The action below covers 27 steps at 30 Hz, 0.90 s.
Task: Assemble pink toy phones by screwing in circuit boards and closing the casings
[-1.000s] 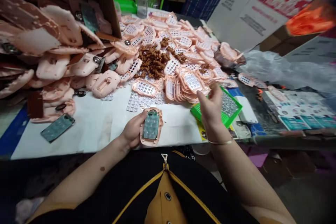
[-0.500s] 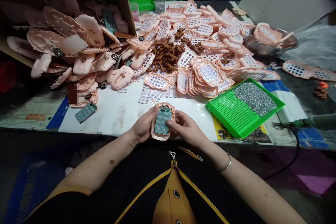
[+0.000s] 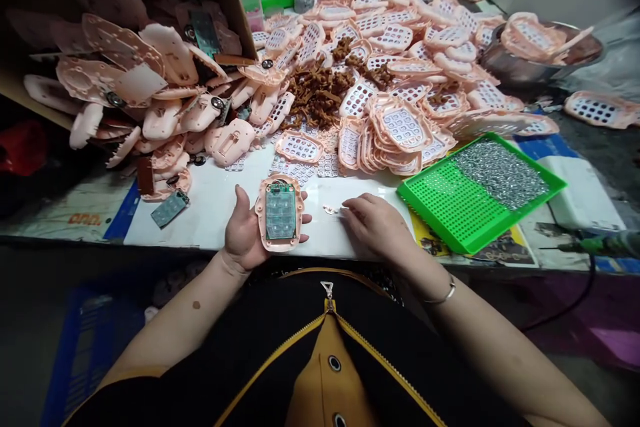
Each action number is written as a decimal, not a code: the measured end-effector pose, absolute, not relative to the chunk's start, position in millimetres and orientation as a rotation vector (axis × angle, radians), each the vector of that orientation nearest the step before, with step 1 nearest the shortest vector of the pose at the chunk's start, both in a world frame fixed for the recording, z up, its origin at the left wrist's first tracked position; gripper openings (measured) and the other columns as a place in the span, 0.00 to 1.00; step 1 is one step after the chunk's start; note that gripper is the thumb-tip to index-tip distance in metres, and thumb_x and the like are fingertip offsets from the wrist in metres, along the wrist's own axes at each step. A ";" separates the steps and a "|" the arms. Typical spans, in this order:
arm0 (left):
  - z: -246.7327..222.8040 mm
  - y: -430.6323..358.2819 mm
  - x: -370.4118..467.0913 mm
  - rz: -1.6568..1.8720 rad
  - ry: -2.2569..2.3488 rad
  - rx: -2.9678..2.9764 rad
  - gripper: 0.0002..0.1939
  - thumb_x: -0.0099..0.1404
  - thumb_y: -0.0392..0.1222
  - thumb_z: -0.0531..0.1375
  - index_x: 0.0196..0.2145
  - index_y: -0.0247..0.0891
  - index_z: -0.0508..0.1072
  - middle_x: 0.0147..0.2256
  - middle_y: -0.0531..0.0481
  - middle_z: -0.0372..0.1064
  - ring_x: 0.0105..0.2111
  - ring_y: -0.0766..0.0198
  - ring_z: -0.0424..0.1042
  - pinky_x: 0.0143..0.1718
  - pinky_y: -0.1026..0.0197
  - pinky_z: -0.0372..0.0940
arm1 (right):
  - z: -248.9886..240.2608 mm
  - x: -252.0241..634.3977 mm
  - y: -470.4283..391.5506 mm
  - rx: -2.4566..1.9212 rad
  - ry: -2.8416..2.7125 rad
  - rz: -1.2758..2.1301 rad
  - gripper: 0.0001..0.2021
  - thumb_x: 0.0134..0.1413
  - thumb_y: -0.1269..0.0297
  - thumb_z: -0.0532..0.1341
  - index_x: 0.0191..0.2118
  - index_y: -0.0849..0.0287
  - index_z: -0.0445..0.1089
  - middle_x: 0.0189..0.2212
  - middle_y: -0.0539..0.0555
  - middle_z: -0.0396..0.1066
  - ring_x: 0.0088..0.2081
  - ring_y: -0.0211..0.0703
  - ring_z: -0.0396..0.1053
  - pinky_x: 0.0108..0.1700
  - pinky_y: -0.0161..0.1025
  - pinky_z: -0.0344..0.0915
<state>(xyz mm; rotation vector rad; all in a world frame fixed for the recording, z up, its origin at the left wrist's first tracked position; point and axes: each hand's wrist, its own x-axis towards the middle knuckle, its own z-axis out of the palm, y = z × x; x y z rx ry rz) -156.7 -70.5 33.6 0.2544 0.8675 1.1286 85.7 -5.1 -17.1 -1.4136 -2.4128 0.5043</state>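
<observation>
A pink shell with a green circuit board (image 3: 281, 213) inside lies on the palm of my left hand (image 3: 243, 230), its fingers under the shell and their tips showing at its right edge. The board faces up, with a round black part near its top. My right hand (image 3: 375, 223) is low over the white work surface, fingers curled, its fingertips beside a few tiny pale pieces (image 3: 330, 209). Whether the fingertips hold one of these is too small to tell. Behind my hands lie a pink keypad shell (image 3: 300, 147) and some clear keypad sheets (image 3: 329, 165).
A large pile of pink shells (image 3: 395, 37) and brown strips (image 3: 320, 93) spreads across the back. On the left, a cardboard box (image 3: 240, 7) holds more shells. To the right are a green tray (image 3: 435, 210) of screws, a metal bowl (image 3: 537, 73) and a power screwdriver (image 3: 610, 243).
The shell with the board has moved left in my left hand. My right hand has let go of it and moved right, down to the tiny pieces. The view has shifted slightly.
</observation>
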 end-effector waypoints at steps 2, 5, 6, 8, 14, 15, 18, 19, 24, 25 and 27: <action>34.6 -67.4 -154.3 1.131 0.882 0.232 0.40 0.66 0.70 0.40 0.55 0.36 0.70 0.53 0.35 0.71 0.44 0.45 0.77 0.39 0.43 0.74 | -21.0 72.3 -5.9 -1.336 -2.549 0.358 0.17 0.66 0.57 0.51 0.42 0.59 0.75 0.38 0.61 0.74 0.39 0.49 0.69 0.41 0.43 0.61; 31.0 -62.9 -153.5 1.150 0.872 0.214 0.36 0.71 0.63 0.38 0.53 0.33 0.71 0.50 0.35 0.73 0.36 0.51 0.78 0.31 0.48 0.75 | -16.8 52.7 -7.9 -1.223 -2.794 0.094 0.18 0.68 0.62 0.48 0.39 0.62 0.75 0.34 0.63 0.73 0.36 0.50 0.68 0.38 0.43 0.58; 28.9 -61.6 -153.8 1.160 0.860 0.207 0.35 0.72 0.61 0.38 0.52 0.32 0.71 0.49 0.36 0.73 0.35 0.52 0.78 0.30 0.49 0.75 | -14.1 48.4 -8.5 -1.192 -2.864 0.025 0.17 0.67 0.66 0.48 0.38 0.63 0.74 0.32 0.63 0.73 0.35 0.50 0.68 0.37 0.43 0.57; 23.9 -59.5 -154.6 1.168 0.829 0.189 0.33 0.72 0.58 0.38 0.53 0.31 0.71 0.47 0.36 0.74 0.34 0.52 0.78 0.29 0.49 0.75 | -9.2 44.0 -9.1 -1.156 -2.945 -0.040 0.15 0.63 0.75 0.49 0.39 0.66 0.74 0.31 0.65 0.73 0.34 0.50 0.67 0.35 0.43 0.55; 8.1 -54.1 -155.2 1.183 0.732 0.194 0.31 0.71 0.58 0.44 0.54 0.29 0.70 0.47 0.34 0.75 0.36 0.49 0.79 0.32 0.48 0.75 | -6.4 47.6 -6.2 -1.172 -2.983 -0.139 0.12 0.61 0.77 0.51 0.39 0.67 0.72 0.33 0.63 0.73 0.33 0.48 0.66 0.33 0.41 0.52; 6.1 -53.3 -155.5 1.185 0.718 0.200 0.30 0.71 0.58 0.45 0.53 0.30 0.70 0.47 0.34 0.75 0.37 0.49 0.79 0.32 0.48 0.75 | -7.3 49.2 -5.4 -1.172 -2.970 -0.182 0.12 0.62 0.76 0.51 0.38 0.66 0.72 0.32 0.63 0.73 0.33 0.48 0.66 0.33 0.41 0.51; 1.0 -52.0 -157.5 1.189 0.678 0.216 0.29 0.69 0.58 0.49 0.52 0.30 0.71 0.48 0.34 0.74 0.39 0.48 0.79 0.34 0.47 0.75 | -11.7 55.7 -2.9 -1.160 -2.906 -0.331 0.12 0.62 0.76 0.51 0.39 0.66 0.72 0.31 0.61 0.73 0.32 0.47 0.65 0.33 0.42 0.50; -0.6 -52.1 -158.6 1.193 0.668 0.222 0.29 0.69 0.58 0.51 0.53 0.31 0.71 0.49 0.34 0.74 0.39 0.47 0.78 0.35 0.46 0.75 | -13.4 58.4 -1.8 -1.171 -2.876 -0.386 0.12 0.62 0.76 0.51 0.40 0.67 0.72 0.31 0.61 0.73 0.31 0.47 0.65 0.33 0.42 0.49; -8.7 -55.1 -166.4 1.242 0.635 0.246 0.29 0.63 0.57 0.59 0.54 0.33 0.70 0.52 0.35 0.72 0.43 0.46 0.77 0.40 0.44 0.74 | -18.1 71.1 3.8 -1.264 -2.690 -0.503 0.10 0.64 0.70 0.54 0.39 0.65 0.73 0.31 0.59 0.74 0.31 0.47 0.65 0.34 0.42 0.50; -9.5 -55.4 -168.0 1.255 0.629 0.247 0.29 0.62 0.57 0.61 0.53 0.34 0.71 0.52 0.36 0.72 0.44 0.45 0.77 0.41 0.43 0.74 | -16.8 72.5 5.2 -1.251 -2.652 -0.477 0.11 0.65 0.67 0.54 0.38 0.63 0.73 0.31 0.58 0.74 0.32 0.46 0.65 0.35 0.42 0.51; -9.8 -54.7 -170.7 1.284 0.623 0.236 0.28 0.59 0.55 0.64 0.52 0.35 0.72 0.51 0.37 0.74 0.44 0.46 0.77 0.42 0.43 0.74 | -10.1 73.3 10.3 -1.200 -2.578 -0.402 0.14 0.66 0.62 0.53 0.37 0.62 0.74 0.32 0.58 0.75 0.32 0.45 0.65 0.35 0.41 0.52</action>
